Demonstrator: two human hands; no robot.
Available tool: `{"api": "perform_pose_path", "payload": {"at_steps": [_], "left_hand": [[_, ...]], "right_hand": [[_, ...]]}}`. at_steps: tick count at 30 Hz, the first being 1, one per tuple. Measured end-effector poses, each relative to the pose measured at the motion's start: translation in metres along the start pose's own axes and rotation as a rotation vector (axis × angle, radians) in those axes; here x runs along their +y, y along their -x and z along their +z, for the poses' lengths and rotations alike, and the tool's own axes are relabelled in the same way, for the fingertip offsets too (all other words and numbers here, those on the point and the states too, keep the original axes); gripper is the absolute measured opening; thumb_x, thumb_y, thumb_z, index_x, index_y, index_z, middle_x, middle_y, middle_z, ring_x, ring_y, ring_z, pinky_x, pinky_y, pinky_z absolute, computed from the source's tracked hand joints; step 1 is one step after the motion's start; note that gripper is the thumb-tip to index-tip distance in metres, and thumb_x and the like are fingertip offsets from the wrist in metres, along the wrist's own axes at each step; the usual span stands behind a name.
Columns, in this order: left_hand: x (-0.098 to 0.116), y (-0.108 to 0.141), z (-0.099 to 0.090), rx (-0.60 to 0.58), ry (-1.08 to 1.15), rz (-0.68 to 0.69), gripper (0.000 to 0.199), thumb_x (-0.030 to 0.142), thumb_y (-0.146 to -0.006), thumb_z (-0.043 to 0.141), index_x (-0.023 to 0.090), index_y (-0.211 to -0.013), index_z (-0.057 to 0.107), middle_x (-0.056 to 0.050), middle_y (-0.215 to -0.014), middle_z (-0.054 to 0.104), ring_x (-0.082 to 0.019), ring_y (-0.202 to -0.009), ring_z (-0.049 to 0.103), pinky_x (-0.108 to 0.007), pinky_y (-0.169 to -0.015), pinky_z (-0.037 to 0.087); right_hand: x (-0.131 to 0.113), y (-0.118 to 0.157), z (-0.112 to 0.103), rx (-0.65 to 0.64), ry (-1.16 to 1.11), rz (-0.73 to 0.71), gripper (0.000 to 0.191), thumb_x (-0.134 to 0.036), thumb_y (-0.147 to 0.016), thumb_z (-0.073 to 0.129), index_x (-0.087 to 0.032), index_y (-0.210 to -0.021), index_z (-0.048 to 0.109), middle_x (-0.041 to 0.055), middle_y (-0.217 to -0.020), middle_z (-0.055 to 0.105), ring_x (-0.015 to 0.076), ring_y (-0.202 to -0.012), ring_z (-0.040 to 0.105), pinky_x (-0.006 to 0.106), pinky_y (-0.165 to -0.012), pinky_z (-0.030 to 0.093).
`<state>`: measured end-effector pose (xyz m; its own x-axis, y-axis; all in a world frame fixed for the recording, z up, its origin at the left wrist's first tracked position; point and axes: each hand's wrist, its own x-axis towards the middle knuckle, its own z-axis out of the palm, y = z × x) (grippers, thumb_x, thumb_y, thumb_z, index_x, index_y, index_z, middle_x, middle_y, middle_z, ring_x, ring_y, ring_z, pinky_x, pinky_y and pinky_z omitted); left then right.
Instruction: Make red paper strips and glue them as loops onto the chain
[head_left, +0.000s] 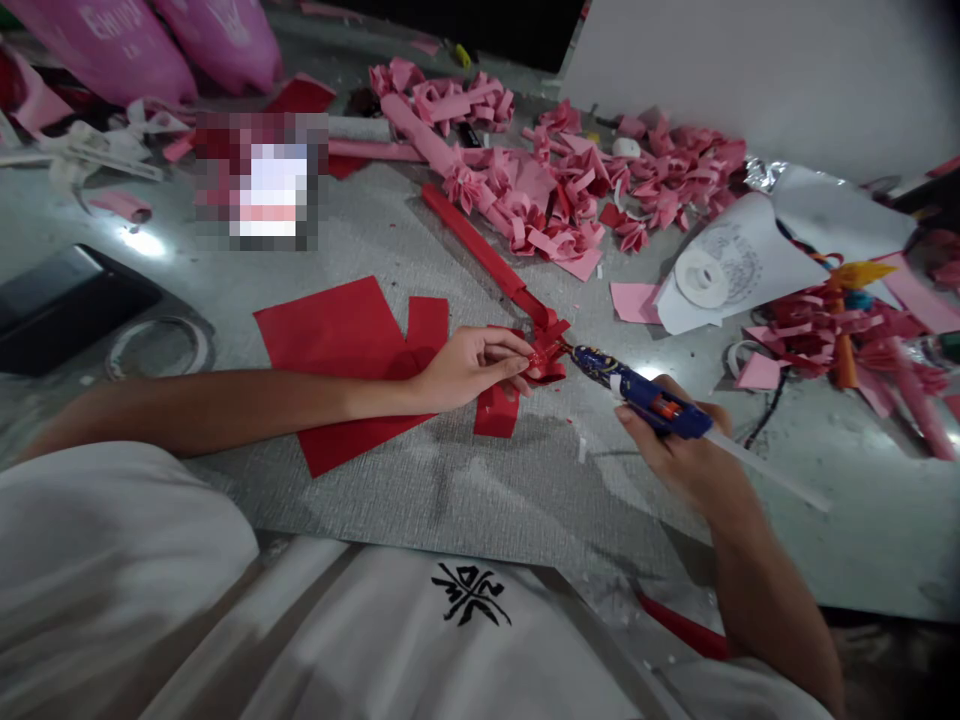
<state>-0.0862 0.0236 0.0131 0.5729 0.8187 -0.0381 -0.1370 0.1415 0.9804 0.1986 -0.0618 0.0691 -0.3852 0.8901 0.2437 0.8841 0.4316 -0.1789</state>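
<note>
My right hand (pixel 686 445) is wrapped round a blue hot glue gun (pixel 637 390), with a long pale glue stick (pixel 772 470) poking out of its rear end. Its nozzle points left, at or very near a red paper flower (pixel 551 345) made of curled strips. Fingers of my left hand (pixel 476 368) pinch the left side of that flower; exactly which petal they grip is hidden. A rolled red paper stem (pixel 472 245) runs up and left from the flower. Under my left forearm lies a red paper sheet (pixel 330 330), and a red strip (pixel 496 412) rests below my fingers.
Many pink paper curls (pixel 555 190) are heaped at the back. To the right are a white paper with a tape roll (pixel 705 278) and more pink pieces (pixel 795 330). A dark box-like object (pixel 75 300) and a clear tape ring (pixel 157 340) lie left.
</note>
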Motion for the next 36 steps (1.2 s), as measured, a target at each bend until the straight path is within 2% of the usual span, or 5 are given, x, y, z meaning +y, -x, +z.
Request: {"api": "perform_pose_path", "payload": {"at_steps": [4, 8, 17, 24, 36], "left_hand": [[0.000, 0.000, 0.000, -0.005, 0.025, 0.015, 0.033, 0.038, -0.093, 0.076, 0.009, -0.107, 0.069, -0.011, -0.092, 0.080, -0.020, -0.080, 0.080, -0.024, -0.068, 0.063], [0.000, 0.000, 0.001, -0.008, 0.048, 0.017, 0.034, 0.039, -0.093, 0.077, 0.009, -0.107, 0.068, -0.010, -0.087, 0.079, -0.020, -0.077, 0.080, -0.024, -0.066, 0.063], [0.002, 0.000, 0.000, -0.015, 0.025, -0.011, 0.031, 0.034, -0.096, 0.073, 0.008, -0.111, 0.068, -0.012, -0.090, 0.080, -0.019, -0.077, 0.080, -0.024, -0.066, 0.062], [0.002, 0.001, 0.001, -0.005, 0.021, -0.016, 0.033, 0.035, -0.095, 0.073, 0.008, -0.113, 0.068, -0.014, -0.097, 0.081, -0.019, -0.080, 0.081, -0.024, -0.069, 0.062], [0.000, 0.000, 0.000, -0.011, 0.057, -0.013, 0.034, 0.034, -0.094, 0.075, 0.007, -0.113, 0.068, -0.014, -0.096, 0.081, -0.020, -0.080, 0.081, -0.025, -0.070, 0.064]], "right_hand": [[-0.003, -0.001, -0.005, 0.053, 0.057, 0.021, 0.022, -0.032, -0.104, 0.048, -0.020, -0.092, 0.061, 0.0060, -0.078, 0.060, 0.0150, -0.053, 0.051, 0.032, -0.051, 0.031], [-0.005, 0.002, -0.006, 0.106, 0.066, 0.096, 0.023, -0.034, -0.103, 0.053, -0.020, -0.085, 0.058, 0.0029, -0.069, 0.056, 0.0130, -0.049, 0.045, 0.032, -0.051, 0.033], [-0.006, 0.000, 0.005, -0.063, -0.099, -0.006, 0.018, -0.040, -0.104, 0.055, -0.024, -0.096, 0.052, -0.0036, -0.071, 0.056, 0.0119, -0.048, 0.050, 0.029, -0.053, 0.039], [-0.009, -0.003, 0.009, -0.055, -0.079, -0.062, 0.023, -0.043, -0.108, 0.048, -0.023, -0.096, 0.051, -0.0030, -0.073, 0.059, 0.0124, -0.049, 0.054, 0.028, -0.054, 0.040], [-0.001, 0.004, 0.014, -0.091, -0.022, -0.017, 0.024, -0.048, -0.106, 0.051, -0.025, -0.098, 0.052, -0.0041, -0.069, 0.059, 0.0136, -0.050, 0.055, 0.029, -0.058, 0.042]]}}
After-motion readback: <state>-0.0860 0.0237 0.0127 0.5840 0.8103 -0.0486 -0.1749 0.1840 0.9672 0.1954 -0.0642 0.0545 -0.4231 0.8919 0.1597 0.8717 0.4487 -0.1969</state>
